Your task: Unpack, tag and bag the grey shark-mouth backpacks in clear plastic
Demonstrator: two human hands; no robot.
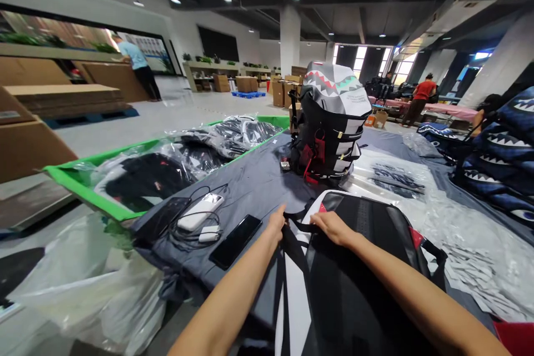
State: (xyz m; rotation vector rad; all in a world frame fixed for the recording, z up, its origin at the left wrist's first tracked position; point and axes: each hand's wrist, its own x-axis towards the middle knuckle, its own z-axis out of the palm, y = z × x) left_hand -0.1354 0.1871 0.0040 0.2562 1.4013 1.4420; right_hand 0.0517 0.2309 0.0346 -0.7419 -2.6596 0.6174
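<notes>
A black and white backpack [354, 267] lies on the grey cloth of the table [267, 178], its back panel facing up. My left hand [277, 225] is closed on a black strap [294, 245] at the bag's left edge. Just to the right, my right hand [331, 227] pinches the same strap area near a small red patch at the bag's upper left. Behind the bag stands a pile of black, grey and white bags [331, 117] with a zigzag teeth pattern.
A black phone [236, 241], a white power bank [201, 212] and cables lie left. A green-edged bin [95, 200] holds plastic-wrapped bags. Blue bags [500, 161] are stacked right, beside clear plastic and paper tags [479, 272]. Two people stand farther back.
</notes>
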